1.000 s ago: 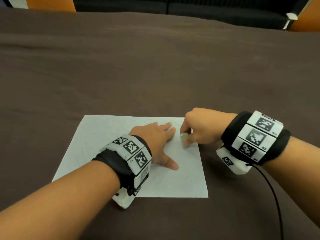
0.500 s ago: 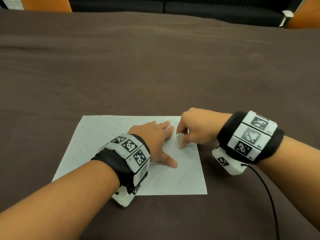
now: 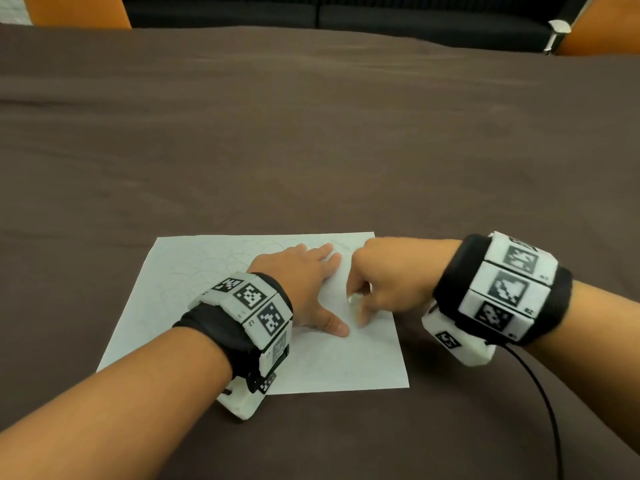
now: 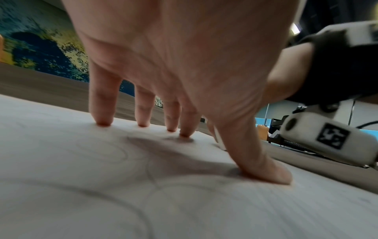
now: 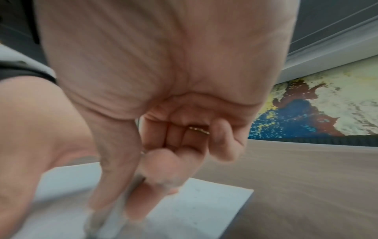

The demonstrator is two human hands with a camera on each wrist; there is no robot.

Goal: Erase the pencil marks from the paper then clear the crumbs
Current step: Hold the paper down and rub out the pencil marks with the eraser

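A white sheet of paper with faint looping pencil marks lies on the brown table near me. My left hand rests spread on the sheet, its straight fingers and thumb pressing the paper flat. Just right of it, my right hand pinches a small white eraser between thumb and fingers, its lower end on the paper's right part. In the right wrist view the eraser is blurred, with the fingers curled round it over the paper.
The brown table stretches far ahead and to both sides. A black cable trails from my right wristband toward the near edge. A dark sofa and orange chair backs stand beyond the table.
My right hand with the eraser has slid a little left and toward me over the paper, closer to my left thumb. My left hand has stayed pressed on the sheet.
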